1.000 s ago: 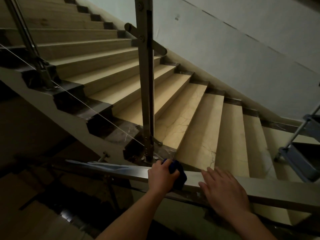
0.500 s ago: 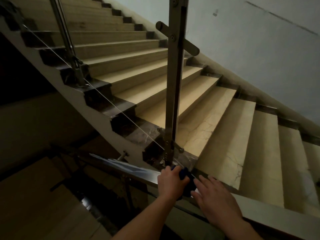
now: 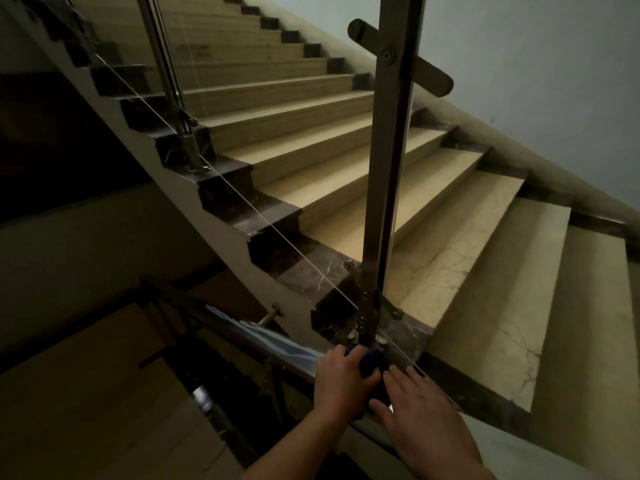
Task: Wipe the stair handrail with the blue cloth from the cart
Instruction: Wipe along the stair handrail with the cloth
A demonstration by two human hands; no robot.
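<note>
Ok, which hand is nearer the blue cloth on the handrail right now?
Left. The left hand grips the blue cloth against the handrail; the right hand lies flat on the rail just beside it, fingers straight, holding nothing.

Glossy metal handrail point(image 3: 263, 344), soft blue cloth point(image 3: 372, 362), polished stone steps point(image 3: 460, 258).

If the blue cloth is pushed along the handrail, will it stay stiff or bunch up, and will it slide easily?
It is probably soft and floppy: the blue cloth is bunched into a wad under the left hand. It likely slides easily, since the handrail looks like smooth, shiny metal.
</note>
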